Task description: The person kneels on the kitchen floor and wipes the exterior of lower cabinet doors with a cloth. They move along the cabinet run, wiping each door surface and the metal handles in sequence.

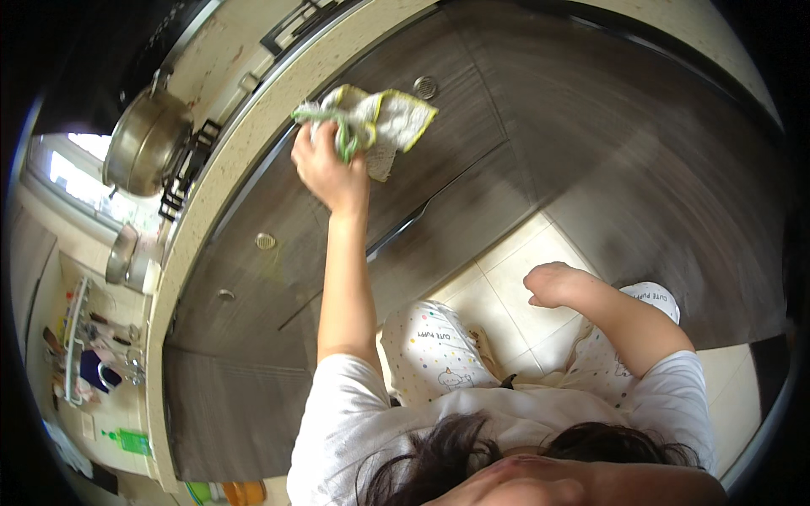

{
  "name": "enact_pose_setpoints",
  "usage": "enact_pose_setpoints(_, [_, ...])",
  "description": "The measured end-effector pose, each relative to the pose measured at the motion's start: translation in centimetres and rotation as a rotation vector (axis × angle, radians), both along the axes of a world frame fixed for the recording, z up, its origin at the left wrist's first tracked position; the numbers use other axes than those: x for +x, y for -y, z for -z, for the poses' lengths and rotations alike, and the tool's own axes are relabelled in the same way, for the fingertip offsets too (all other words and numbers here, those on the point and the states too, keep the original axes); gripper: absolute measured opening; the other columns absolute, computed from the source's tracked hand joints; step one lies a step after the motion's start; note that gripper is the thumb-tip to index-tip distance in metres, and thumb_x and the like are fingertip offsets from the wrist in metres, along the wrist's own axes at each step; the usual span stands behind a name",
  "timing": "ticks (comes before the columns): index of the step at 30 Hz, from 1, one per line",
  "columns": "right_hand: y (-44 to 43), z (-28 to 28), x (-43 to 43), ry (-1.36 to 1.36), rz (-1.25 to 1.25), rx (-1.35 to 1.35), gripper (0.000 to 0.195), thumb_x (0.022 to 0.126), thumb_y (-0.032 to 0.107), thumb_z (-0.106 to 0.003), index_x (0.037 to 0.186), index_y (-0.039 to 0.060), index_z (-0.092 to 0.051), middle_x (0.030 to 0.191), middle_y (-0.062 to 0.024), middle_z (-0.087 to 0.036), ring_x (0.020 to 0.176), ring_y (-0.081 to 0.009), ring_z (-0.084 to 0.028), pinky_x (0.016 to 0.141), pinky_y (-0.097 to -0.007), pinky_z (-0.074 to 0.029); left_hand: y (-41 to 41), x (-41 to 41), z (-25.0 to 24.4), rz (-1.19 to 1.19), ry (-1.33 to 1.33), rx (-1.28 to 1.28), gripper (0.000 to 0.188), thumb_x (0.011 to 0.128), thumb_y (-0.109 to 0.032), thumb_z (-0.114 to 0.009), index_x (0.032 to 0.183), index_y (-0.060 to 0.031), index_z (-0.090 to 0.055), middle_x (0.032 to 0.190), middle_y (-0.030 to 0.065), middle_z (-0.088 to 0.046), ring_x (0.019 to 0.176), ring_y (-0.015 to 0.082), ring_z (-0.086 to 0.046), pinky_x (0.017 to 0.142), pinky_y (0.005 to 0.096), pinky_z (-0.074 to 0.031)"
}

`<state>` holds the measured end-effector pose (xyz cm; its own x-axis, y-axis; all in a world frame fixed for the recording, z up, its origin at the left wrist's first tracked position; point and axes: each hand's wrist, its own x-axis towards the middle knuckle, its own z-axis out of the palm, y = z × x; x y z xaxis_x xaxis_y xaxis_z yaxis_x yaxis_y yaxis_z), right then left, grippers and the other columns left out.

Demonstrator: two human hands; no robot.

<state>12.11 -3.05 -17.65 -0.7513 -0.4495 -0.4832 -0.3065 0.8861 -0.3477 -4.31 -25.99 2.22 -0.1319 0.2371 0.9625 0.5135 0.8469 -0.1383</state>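
My left hand (331,166) grips a cleaning cloth (400,120), white with yellow and green edging. The cloth hangs in loose folds at the dark wood-grain cabinet front (455,69), just below the speckled countertop edge (266,117). A round vent (425,87) in the cabinet panel shows right beside the cloth. Lower down, my right hand (554,284) is held above the floor near my knee, its fingers curled in. Nothing shows in it, though its palm side is partly hidden.
A steel pot (147,142) stands on a gas hob grate (186,167) above the counter. More vents (266,241) and a long handle groove (405,226) mark the cabinets. A green bottle (130,441) and a utensil rack (76,341) are at far left. Tiled floor (506,303) lies below.
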Motion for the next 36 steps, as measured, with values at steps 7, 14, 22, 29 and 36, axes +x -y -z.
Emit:
enact_pose_setpoints(7, [-0.5,0.0,0.1,-0.014,0.006,-0.023,0.035,0.088,0.027,-0.066,0.112,0.0014,-0.064,0.111,-0.0182,-0.065,0.107,-0.0342,-0.06,0.092,-0.0426,-0.048,0.1,-1.2,1.3,-0.174,0.114,-0.09,0.049,0.062,-0.011,-0.077,0.109,-0.0178,-0.063,0.127,0.0132,-0.051,0.115,0.0353,-0.049,0.088,0.0466,-0.042])
enact_pose_setpoints(14, [-1.1,-0.2,0.6,-0.104,0.033,-0.098,0.028,0.086,0.026,-0.065,0.097,0.0002,-0.065,0.102,-0.0195,-0.066,0.099,-0.0364,-0.062,0.086,-0.0441,-0.05,3.9,-1.0,1.3,-0.231,0.081,-0.053,0.041,0.064,-0.014,-0.073,0.104,-0.0167,-0.064,0.118,0.0075,-0.057,0.11,0.029,-0.052,0.086,0.0449,-0.038])
enact_pose_setpoints(22, [-0.8,-0.5,0.4,-0.049,0.015,-0.047,0.035,0.087,0.028,-0.066,0.113,0.0041,-0.064,0.113,-0.0187,-0.064,0.108,-0.0348,-0.06,0.093,-0.0422,-0.049,10.6,0.7,2.8,-0.346,0.071,0.129,0.034,0.069,-0.011,-0.068,0.102,-0.0102,-0.062,0.112,0.0092,-0.059,0.106,0.0324,-0.054,0.085,0.0449,-0.041])
enact_pose_setpoints(29, [-0.5,-0.8,0.4,-0.021,0.032,-0.011,0.039,0.087,0.03,-0.067,0.118,0.0061,-0.063,0.116,-0.0174,-0.064,0.111,-0.0336,-0.06,0.096,-0.0415,-0.048,15.8,2.5,3.7,-0.383,0.099,0.353,0.037,0.068,-0.01,-0.071,0.104,-0.0088,-0.061,0.111,0.0108,-0.056,0.109,0.034,-0.051,0.088,0.0468,-0.041])
enact_pose_setpoints(36, [-0.2,-0.5,0.4,-0.011,0.031,-0.01,0.038,0.087,0.029,-0.067,0.117,0.0049,-0.064,0.117,-0.0172,-0.064,0.111,-0.033,-0.059,0.096,-0.0406,-0.048,18.8,2.0,3.6,-0.617,-0.073,0.569,0.04,0.074,-0.015,-0.068,0.111,-0.0026,-0.058,0.116,0.0165,-0.051,0.114,0.0367,-0.047,0.094,0.0475,-0.04])
